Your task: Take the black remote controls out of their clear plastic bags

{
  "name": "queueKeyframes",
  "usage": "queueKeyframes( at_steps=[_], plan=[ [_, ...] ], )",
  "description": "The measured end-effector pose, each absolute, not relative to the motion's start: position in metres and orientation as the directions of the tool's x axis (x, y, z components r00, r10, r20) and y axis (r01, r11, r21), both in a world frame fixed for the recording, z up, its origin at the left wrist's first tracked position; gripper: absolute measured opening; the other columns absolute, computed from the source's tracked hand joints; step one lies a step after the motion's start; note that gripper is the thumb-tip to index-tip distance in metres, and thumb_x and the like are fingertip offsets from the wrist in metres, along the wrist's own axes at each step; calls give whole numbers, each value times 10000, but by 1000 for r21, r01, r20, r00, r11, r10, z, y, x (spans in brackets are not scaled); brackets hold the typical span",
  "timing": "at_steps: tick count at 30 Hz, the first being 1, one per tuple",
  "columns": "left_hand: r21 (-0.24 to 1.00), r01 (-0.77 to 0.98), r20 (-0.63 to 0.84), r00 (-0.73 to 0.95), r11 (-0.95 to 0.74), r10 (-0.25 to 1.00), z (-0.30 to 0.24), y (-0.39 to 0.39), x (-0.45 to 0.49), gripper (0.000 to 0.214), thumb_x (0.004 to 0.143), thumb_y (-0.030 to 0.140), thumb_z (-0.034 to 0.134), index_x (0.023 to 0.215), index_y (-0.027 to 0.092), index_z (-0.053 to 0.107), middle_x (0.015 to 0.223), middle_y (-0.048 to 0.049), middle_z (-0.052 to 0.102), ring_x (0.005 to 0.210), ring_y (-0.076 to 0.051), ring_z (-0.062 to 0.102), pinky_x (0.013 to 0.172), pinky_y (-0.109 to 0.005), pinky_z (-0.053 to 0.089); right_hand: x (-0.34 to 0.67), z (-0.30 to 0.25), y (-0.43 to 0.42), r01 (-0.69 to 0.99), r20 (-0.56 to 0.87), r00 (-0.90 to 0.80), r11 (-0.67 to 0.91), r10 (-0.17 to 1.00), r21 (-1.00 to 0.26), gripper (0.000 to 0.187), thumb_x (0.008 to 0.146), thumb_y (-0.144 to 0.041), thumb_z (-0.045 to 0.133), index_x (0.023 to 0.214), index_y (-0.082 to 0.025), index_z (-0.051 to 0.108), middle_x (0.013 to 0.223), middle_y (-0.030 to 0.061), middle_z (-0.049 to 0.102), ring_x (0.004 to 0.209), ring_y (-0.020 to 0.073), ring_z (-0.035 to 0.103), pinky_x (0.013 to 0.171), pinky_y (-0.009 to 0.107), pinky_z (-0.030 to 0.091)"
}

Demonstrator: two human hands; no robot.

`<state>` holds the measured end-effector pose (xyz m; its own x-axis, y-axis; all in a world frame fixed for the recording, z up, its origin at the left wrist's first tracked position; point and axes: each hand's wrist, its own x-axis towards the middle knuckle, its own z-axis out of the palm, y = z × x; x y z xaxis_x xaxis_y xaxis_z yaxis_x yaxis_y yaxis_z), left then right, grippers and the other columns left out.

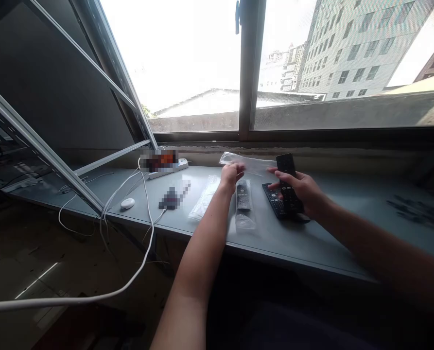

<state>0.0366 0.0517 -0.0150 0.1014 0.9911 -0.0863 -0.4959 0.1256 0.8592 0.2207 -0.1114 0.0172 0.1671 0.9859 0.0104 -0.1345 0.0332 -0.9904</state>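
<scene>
My left hand (232, 174) is closed on one end of a clear plastic bag (255, 164), which stretches flat toward my right hand. My right hand (301, 188) grips a black remote control (286, 167), held upright. Its fingertips reach the near end of the bag. Below it, more black remotes (273, 198) lie on the table, partly hidden by the hand. Between my hands, a remote in a clear bag (243, 197) lies on the tabletop. A pile of clear plastic bags (204, 198) rests left of it, partly behind my left forearm.
The grey table (311, 253) runs along a window. Several dark remotes (417, 211) lie at the far right. On the left are a round white object (127, 203), a power strip (169, 167), a loose white cable (149, 243) and a metal frame (74, 182).
</scene>
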Motion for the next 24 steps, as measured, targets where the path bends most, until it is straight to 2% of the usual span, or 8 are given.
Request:
queueKeyframes(
  at_steps=[5,8,12,15,17,21,24],
  plan=[
    [833,-553,8,-15,-15,1000,-15,56,30,228,723,26,663,865,199,620,721,52,593,645,-73,532,699,-208,446,221,18,-113,-197,74,165,106,983,-975,385,983,-523,881,1155,-179,868,774,54,740,550,153,609,474,255,560],
    [810,-587,1,1,0,1000,-14,55,30,272,731,13,628,928,197,654,714,58,576,623,-72,512,692,-212,451,222,18,-112,-229,65,155,100,986,-968,414,987,-555,861,1162,-179,864,706,23,676,536,157,580,436,257,516],
    [811,-571,13,233,126,973,-9,44,35,442,764,12,661,1155,201,747,789,24,651,717,-104,646,737,-229,497,225,18,-111,-238,33,116,60,993,-969,412,991,-506,857,1211,-158,850,696,22,663,534,160,576,432,252,510],
    [826,-522,61,457,212,888,-7,32,38,503,801,39,744,1276,204,747,891,-10,709,843,-141,730,783,-248,528,226,19,-110,-214,-11,74,5,997,-977,344,1027,-457,822,1195,-157,844,704,39,682,539,160,593,454,242,539],
    [817,-523,119,562,241,818,-7,25,38,590,821,57,780,1385,216,710,906,-3,709,855,-147,735,828,-267,555,226,19,-110,-187,-47,47,-37,998,-982,303,1050,-429,796,1189,-163,837,731,55,710,534,156,605,459,235,548],
    [780,-536,136,650,324,747,-8,20,36,743,829,60,756,1537,242,619,841,23,670,829,-166,733,894,-323,595,226,14,-107,-165,-147,-31,-150,989,-975,280,1050,-380,800,1205,-149,822,715,60,712,511,157,615,458,234,557],
    [767,-529,136,688,364,713,-8,22,35,766,857,92,764,1585,254,589,827,19,661,804,-174,729,837,-326,610,226,9,-106,-173,-152,-102,-169,983,-970,320,1042,-393,817,1218,-127,820,671,48,685,496,162,603,454,243,552]
  ],
)
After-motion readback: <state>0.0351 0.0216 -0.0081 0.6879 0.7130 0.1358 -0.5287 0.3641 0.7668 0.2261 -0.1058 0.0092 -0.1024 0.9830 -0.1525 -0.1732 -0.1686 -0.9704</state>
